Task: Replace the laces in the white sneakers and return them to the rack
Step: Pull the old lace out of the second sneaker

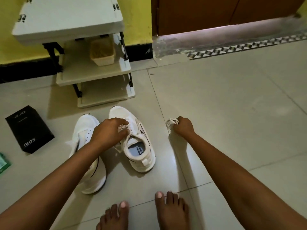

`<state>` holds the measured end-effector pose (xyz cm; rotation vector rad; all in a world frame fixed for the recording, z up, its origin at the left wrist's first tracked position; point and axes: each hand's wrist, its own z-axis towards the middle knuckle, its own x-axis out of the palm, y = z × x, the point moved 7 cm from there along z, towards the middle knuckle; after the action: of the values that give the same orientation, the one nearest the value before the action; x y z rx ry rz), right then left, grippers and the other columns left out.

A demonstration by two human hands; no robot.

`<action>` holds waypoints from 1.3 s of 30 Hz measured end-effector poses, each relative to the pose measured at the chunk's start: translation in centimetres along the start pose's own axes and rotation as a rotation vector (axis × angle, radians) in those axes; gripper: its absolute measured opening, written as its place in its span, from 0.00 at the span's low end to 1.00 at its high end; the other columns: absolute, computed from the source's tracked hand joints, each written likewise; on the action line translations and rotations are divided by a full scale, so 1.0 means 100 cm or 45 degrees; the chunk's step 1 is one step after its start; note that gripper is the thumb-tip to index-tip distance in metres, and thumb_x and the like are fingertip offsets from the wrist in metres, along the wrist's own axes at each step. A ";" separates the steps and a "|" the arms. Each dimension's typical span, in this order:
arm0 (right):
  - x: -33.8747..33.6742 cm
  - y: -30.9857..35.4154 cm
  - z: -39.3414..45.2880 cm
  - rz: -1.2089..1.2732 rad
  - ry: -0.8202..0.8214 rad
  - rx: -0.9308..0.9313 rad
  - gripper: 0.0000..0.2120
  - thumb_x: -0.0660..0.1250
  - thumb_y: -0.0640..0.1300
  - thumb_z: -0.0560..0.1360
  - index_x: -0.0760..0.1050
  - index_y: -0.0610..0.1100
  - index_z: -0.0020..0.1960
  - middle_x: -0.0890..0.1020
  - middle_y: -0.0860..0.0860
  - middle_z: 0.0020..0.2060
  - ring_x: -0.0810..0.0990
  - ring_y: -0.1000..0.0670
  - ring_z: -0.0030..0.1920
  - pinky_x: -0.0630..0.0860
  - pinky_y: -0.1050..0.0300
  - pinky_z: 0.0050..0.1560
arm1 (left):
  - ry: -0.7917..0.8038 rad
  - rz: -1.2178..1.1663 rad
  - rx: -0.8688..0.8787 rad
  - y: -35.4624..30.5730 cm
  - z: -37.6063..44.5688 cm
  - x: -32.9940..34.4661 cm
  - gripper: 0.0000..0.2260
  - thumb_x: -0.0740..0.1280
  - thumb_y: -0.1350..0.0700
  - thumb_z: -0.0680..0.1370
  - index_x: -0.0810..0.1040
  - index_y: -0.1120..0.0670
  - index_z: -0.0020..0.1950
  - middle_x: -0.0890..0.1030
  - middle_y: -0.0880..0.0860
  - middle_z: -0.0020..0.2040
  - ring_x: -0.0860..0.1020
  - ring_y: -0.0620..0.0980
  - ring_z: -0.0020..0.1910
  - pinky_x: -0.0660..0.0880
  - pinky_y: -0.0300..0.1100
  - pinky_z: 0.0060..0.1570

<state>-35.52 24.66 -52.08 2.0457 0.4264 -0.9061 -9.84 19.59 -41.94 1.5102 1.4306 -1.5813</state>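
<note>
Two hands (109, 130) (182, 126), two sneakers (132, 143) (86, 128), two lace bundles (123, 127) (171, 122)

Two sneakers side by side on the floor (232, 113), toes toward the rack (93, 67). Left sneaker (86, 127) sits nearer the camera than right sneaker (139, 153). Rack stands behind them against the wall; basket (102, 52) on its middle shelf. Box (29, 129) on floor left of the left sneaker, packet (4, 162) at the left edge. Left hand (109, 130) over the right sneaker's lace area, gripping bunched lace. Right hand (181, 125) on floor right of the sneakers, holding a lace bundle (171, 122). Bare feet (142, 213) at bottom, nearest the camera. Door (216, 12) behind right.
</note>
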 end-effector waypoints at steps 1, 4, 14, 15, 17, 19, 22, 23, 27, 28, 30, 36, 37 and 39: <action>0.005 -0.001 0.001 -0.022 0.008 0.002 0.16 0.63 0.41 0.75 0.70 0.34 0.60 0.75 0.37 0.57 0.73 0.39 0.59 0.67 0.57 0.48 | -0.004 0.003 -0.016 0.003 0.001 0.001 0.15 0.67 0.50 0.76 0.77 0.47 0.62 0.78 0.49 0.62 0.75 0.54 0.60 0.71 0.44 0.51; 0.010 0.001 0.000 -0.138 0.004 -0.034 0.24 0.69 0.45 0.72 0.67 0.35 0.62 0.72 0.38 0.59 0.72 0.39 0.61 0.69 0.54 0.56 | 0.008 -0.007 -0.043 0.010 0.001 0.003 0.14 0.67 0.50 0.76 0.78 0.47 0.61 0.78 0.50 0.62 0.75 0.54 0.60 0.72 0.45 0.50; 0.002 0.069 -0.052 0.156 0.285 -0.233 0.25 0.68 0.42 0.74 0.67 0.41 0.68 0.73 0.45 0.63 0.73 0.48 0.60 0.68 0.60 0.56 | 0.105 -0.243 -0.158 0.031 -0.033 -0.001 0.17 0.71 0.53 0.73 0.78 0.53 0.61 0.80 0.53 0.59 0.77 0.53 0.58 0.71 0.42 0.55; 0.010 0.079 -0.063 0.229 0.451 -0.220 0.25 0.69 0.43 0.74 0.67 0.42 0.68 0.74 0.46 0.62 0.74 0.49 0.59 0.69 0.60 0.56 | 0.160 -0.298 -0.165 0.030 -0.036 0.006 0.20 0.72 0.52 0.72 0.77 0.54 0.62 0.80 0.54 0.59 0.77 0.53 0.58 0.71 0.41 0.56; 0.028 0.097 -0.082 0.077 0.669 -0.283 0.24 0.71 0.46 0.72 0.70 0.41 0.66 0.76 0.46 0.60 0.75 0.49 0.59 0.71 0.58 0.58 | 0.267 -0.395 -0.187 0.028 -0.043 0.021 0.25 0.73 0.47 0.70 0.75 0.55 0.64 0.79 0.54 0.60 0.77 0.52 0.58 0.71 0.41 0.56; 0.038 0.111 -0.090 -0.247 0.572 -0.447 0.22 0.72 0.49 0.71 0.75 0.39 0.60 0.79 0.45 0.55 0.77 0.46 0.55 0.72 0.55 0.53 | 0.271 -0.403 -0.198 0.022 -0.046 0.033 0.28 0.73 0.44 0.69 0.74 0.55 0.65 0.79 0.53 0.60 0.77 0.52 0.58 0.71 0.41 0.55; 0.037 0.123 -0.095 -0.417 0.237 -0.547 0.17 0.70 0.51 0.72 0.78 0.37 0.50 0.81 0.43 0.46 0.77 0.45 0.45 0.65 0.57 0.35 | 0.146 -0.308 -0.217 0.021 -0.044 0.036 0.28 0.72 0.43 0.70 0.72 0.54 0.66 0.79 0.53 0.60 0.76 0.53 0.59 0.71 0.42 0.53; 0.037 0.124 -0.096 -0.417 0.175 -0.564 0.16 0.69 0.50 0.73 0.78 0.37 0.49 0.81 0.42 0.44 0.78 0.44 0.44 0.64 0.56 0.35 | 0.125 -0.292 -0.234 0.023 -0.042 0.036 0.28 0.72 0.43 0.71 0.72 0.54 0.66 0.79 0.54 0.60 0.76 0.54 0.59 0.71 0.42 0.53; 0.046 0.129 -0.099 -0.518 0.132 -0.755 0.11 0.62 0.43 0.76 0.77 0.35 0.45 0.81 0.39 0.42 0.78 0.40 0.44 0.62 0.56 0.37 | 0.115 -0.293 -0.267 0.034 -0.034 0.034 0.21 0.70 0.48 0.72 0.76 0.55 0.63 0.80 0.55 0.55 0.77 0.56 0.55 0.72 0.42 0.49; 0.049 0.128 -0.099 -0.516 0.134 -0.797 0.11 0.61 0.42 0.77 0.76 0.35 0.44 0.80 0.38 0.41 0.77 0.40 0.43 0.61 0.57 0.37 | 0.120 -0.313 -0.261 0.037 -0.032 0.033 0.18 0.69 0.51 0.73 0.77 0.55 0.60 0.81 0.56 0.53 0.78 0.56 0.53 0.71 0.42 0.47; 0.051 0.126 -0.099 -0.428 0.137 -0.844 0.10 0.61 0.39 0.76 0.75 0.34 0.40 0.80 0.36 0.38 0.76 0.38 0.40 0.59 0.57 0.36 | 0.143 -0.379 -0.251 0.041 -0.029 0.031 0.13 0.68 0.54 0.73 0.80 0.57 0.55 0.81 0.57 0.48 0.78 0.57 0.51 0.70 0.43 0.44; 0.056 0.119 -0.094 -0.134 0.223 -0.807 0.16 0.65 0.41 0.76 0.67 0.42 0.30 0.68 0.50 0.23 0.67 0.48 0.28 0.59 0.56 0.33 | 0.315 -0.602 -0.281 0.054 -0.023 0.025 0.13 0.68 0.59 0.72 0.81 0.59 0.56 0.82 0.59 0.51 0.78 0.55 0.50 0.73 0.44 0.50; 0.056 0.120 -0.094 -0.120 0.220 -0.800 0.16 0.66 0.42 0.75 0.69 0.43 0.30 0.70 0.52 0.24 0.68 0.50 0.28 0.61 0.56 0.34 | 0.342 -0.586 -0.276 0.055 -0.022 0.026 0.14 0.68 0.60 0.73 0.79 0.58 0.58 0.81 0.58 0.54 0.78 0.54 0.51 0.73 0.43 0.51; 0.058 0.121 -0.095 -0.182 0.190 -0.736 0.06 0.68 0.46 0.74 0.77 0.43 0.41 0.79 0.49 0.35 0.77 0.49 0.37 0.68 0.56 0.38 | 0.352 -0.561 -0.274 0.055 -0.024 0.029 0.19 0.70 0.58 0.73 0.75 0.55 0.64 0.80 0.57 0.57 0.78 0.53 0.54 0.73 0.42 0.53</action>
<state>-20.34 25.03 -45.82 1.5643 0.8208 -0.6173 -4.71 20.89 -45.97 1.3892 2.1348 -1.4263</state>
